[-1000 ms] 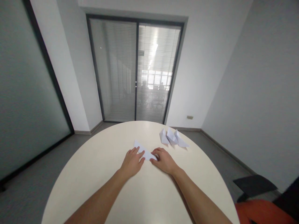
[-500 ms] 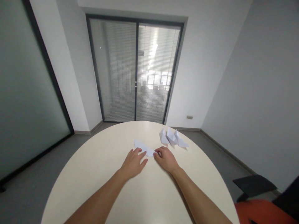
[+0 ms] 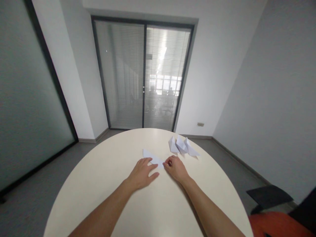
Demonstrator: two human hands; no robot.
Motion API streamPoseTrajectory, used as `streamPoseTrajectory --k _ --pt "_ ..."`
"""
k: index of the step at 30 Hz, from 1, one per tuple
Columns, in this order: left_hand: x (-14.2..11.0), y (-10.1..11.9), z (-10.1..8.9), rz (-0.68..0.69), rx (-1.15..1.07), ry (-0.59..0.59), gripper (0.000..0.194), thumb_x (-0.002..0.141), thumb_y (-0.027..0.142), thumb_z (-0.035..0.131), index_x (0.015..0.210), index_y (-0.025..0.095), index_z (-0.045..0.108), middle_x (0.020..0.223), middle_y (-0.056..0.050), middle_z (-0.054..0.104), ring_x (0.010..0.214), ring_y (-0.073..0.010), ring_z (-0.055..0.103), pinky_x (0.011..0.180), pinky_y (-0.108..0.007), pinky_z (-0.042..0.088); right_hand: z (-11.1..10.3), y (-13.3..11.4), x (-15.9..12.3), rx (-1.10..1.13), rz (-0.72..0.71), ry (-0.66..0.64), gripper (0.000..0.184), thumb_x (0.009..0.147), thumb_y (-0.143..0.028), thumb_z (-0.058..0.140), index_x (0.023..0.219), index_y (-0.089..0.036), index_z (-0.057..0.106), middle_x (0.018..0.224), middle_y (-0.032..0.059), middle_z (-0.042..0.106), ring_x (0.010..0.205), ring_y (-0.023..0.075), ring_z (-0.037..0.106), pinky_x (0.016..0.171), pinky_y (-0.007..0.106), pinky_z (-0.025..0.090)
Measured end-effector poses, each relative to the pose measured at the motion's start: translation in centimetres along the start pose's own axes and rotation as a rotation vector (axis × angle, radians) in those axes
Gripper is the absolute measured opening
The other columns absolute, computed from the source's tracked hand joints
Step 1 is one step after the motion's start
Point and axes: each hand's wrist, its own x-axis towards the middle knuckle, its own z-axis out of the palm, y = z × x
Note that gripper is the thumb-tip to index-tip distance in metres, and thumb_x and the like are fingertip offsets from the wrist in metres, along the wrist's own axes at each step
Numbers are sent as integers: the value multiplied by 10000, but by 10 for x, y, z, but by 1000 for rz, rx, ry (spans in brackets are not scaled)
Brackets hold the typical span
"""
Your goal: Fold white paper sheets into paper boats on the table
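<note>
A folded piece of white paper point(image 3: 149, 155), narrow and pointed, lies flat on the round cream table point(image 3: 98, 177). My left hand point(image 3: 143, 172) rests over its near edge with the fingers spread, fingertips touching the paper. At the paper's right end, my right hand point(image 3: 174, 167) is closed, thumb and index finger pinching the tip. Beyond my right hand, several folded white paper shapes point(image 3: 182, 145) stand close together near the table's far right edge.
A chair with a red seat point(image 3: 276, 223) and black armrest point(image 3: 270, 197) is at the lower right, beside the table. Behind the table are a glass door with blinds point(image 3: 120, 82) and a white wall point(image 3: 209, 75).
My left hand has slid slightly right and toward me along the paper. The paper has shifted a little to the right; my right hand stays at its end.
</note>
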Motion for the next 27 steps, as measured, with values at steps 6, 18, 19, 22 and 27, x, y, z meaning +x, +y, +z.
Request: streamPoseTrajectory --k 6,18,19,22,27 --pt "0 4 -5 75 1 8 415 972 474 477 1327 301 604 1261 -89 583 1175 -265 516 1043 -448 402 -3 -3 -1 30 98 14 192 890 -346 564 822 -188 649 794 43 681 714 160 576 626 252 348" --pt "1 6 -5 65 -25 -11 404 998 427 426 1292 240 629 1260 -95 587 1165 -255 499 1051 -424 415 -3 4 -2 215 78 -65 241 777 -339 702 981 -210 696 832 24 718 723 171 623 675 264 423" --pt "1 6 -5 54 -23 -12 406 998 431 423 1293 242 629 1272 -94 586 1177 -256 494 1058 -425 412 -4 5 -1 231 80 -70 234 770 -327 703 969 -204 705 839 30 723 728 174 625 680 266 428" --pt "1 6 -4 28 -18 -21 401 1001 431 414 1292 259 630 1295 -82 584 1193 -253 489 1062 -418 416 -8 8 0 270 93 -86 237 758 -288 692 964 -179 730 857 50 738 739 181 633 687 270 435" --pt "2 5 -3 -19 -7 -14 406 1014 406 378 1272 247 648 1291 -78 598 1209 -242 492 1068 -391 419 -8 17 5 256 160 -91 217 787 -281 646 936 -171 760 834 64 750 746 190 648 668 270 421"
